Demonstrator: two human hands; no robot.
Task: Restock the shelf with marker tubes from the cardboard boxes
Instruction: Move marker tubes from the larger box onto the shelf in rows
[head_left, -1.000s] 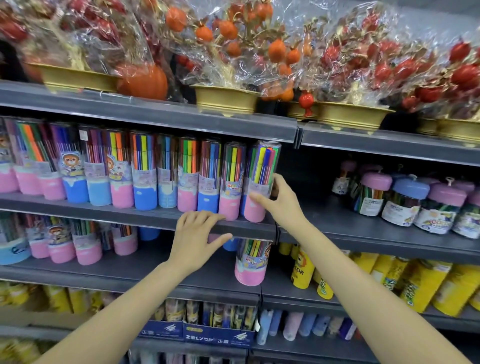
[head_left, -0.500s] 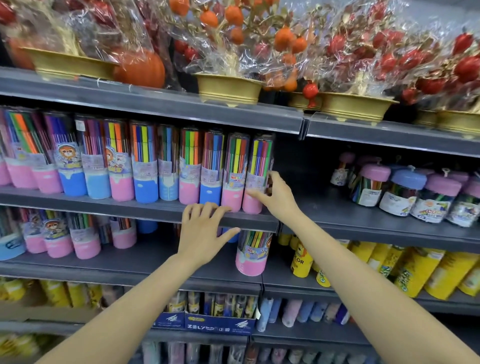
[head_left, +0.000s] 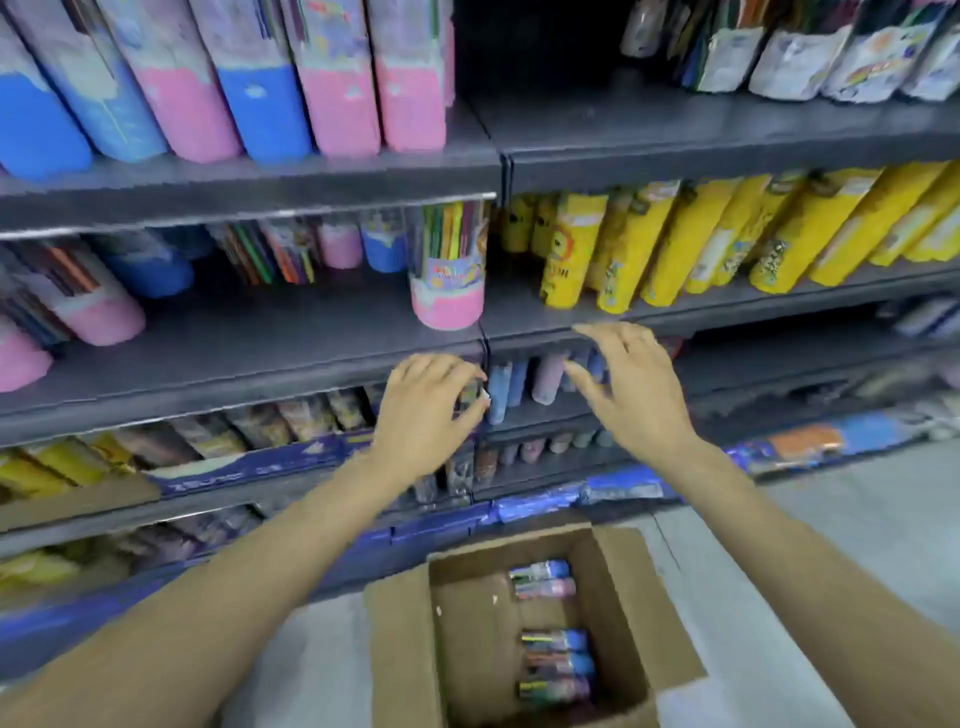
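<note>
An open cardboard box (head_left: 400, 629) stands on the floor below me, with several marker tubes (head_left: 556, 662) lying inside. A row of pink and blue marker tubes (head_left: 343, 109) stands on the upper shelf (head_left: 249, 182). One pink-based tube (head_left: 449, 301) stands alone on the shelf below. My left hand (head_left: 423, 415) hovers in front of a lower shelf edge, fingers loosely curled, holding nothing. My right hand (head_left: 631, 387) hangs beside it with fingers spread, also empty. Both hands are above the box.
Yellow tubes (head_left: 670, 244) lean in a row on the right shelf. More marker tubes (head_left: 98, 306) lie at the left of the middle shelf. Lower shelves hold blue display trays (head_left: 249, 467) and small pastel items (head_left: 545, 376). Grey floor (head_left: 857, 519) lies to the right.
My view has dropped from the upper shelves towards the floor box. My right hand has left the tube on the upper shelf, and both hands have come down, empty.
</note>
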